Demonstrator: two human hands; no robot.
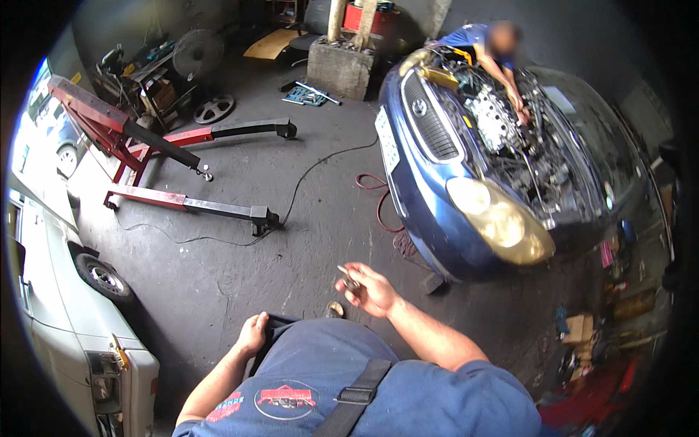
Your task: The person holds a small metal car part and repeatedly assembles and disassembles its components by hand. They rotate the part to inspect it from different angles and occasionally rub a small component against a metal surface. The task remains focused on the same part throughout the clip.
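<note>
My right hand (370, 288) is raised in front of my body with its fingers curled around a small metal part (347, 277), perhaps a bolt or socket. My left hand (253, 332) grips the hem of my blue shirt (320, 371) at my waist. A black strap crosses the shirt. Ahead on the right stands a blue car (437, 211) with its hood open and the engine bay (510, 138) exposed. Another person (486, 45) in blue leans over the engine from the far side with both arms inside it.
A red engine hoist (167, 156) stands on the grey concrete floor at left, a black cable trailing from it. A white car (65, 306) sits at the left edge. A concrete block, tools and a wheel rim lie at the back. Clutter fills the lower right.
</note>
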